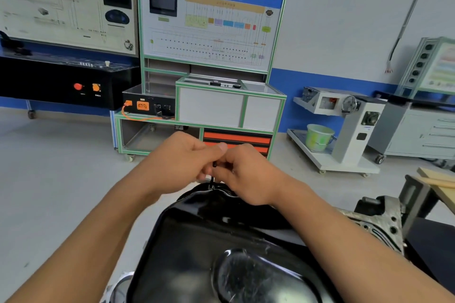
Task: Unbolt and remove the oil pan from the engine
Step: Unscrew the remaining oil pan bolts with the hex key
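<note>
A glossy black stamped-metal oil pan (197, 241) fills the lower middle of the view, sitting on a grey cast-metal engine block (379, 216) whose edge shows at the pan's right side. Above the pan's far edge, the left hand (182, 162) and right hand (246, 177) meet, fingers curled, together pinching a slim black tool (213, 170) that stands upright on the pan's far rim. A green-framed training stand (211, 96) stands behind.

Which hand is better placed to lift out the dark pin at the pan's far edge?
Right, probably. The right hand curls round the top of the dark pin, above the oil pan rim; the left hand pinches it lower, from the side.
</note>
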The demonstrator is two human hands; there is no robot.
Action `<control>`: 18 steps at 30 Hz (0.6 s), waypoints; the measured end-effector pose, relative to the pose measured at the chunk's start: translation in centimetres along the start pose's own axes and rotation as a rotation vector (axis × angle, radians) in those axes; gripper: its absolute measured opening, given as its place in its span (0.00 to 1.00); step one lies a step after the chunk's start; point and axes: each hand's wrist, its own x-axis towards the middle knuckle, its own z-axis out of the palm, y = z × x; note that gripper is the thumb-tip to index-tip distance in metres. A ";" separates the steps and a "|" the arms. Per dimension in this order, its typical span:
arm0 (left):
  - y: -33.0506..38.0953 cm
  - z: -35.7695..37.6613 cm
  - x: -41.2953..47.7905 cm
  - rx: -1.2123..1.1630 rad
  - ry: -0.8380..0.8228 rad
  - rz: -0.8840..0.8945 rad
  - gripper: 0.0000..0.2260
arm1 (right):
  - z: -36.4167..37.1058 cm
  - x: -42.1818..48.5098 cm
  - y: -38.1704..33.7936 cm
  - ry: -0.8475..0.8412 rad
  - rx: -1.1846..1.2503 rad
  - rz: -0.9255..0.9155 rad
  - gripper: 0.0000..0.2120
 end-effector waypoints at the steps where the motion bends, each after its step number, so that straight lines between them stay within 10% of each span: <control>1: -0.1 -0.6 0.0 0.014 -0.036 0.055 0.18 | 0.0 0.0 0.0 0.004 0.007 0.000 0.11; 6: 0.0 -1.6 0.5 -0.037 -0.185 0.222 0.15 | 0.0 -0.1 0.4 0.022 0.027 0.042 0.14; 13: 0.5 0.3 2.0 0.176 0.177 0.131 0.20 | 0.4 0.0 0.1 -0.027 0.086 0.023 0.11; 18: -0.3 0.5 1.7 -0.606 -0.027 -0.174 0.10 | 0.2 -0.2 0.4 -0.014 0.157 0.103 0.12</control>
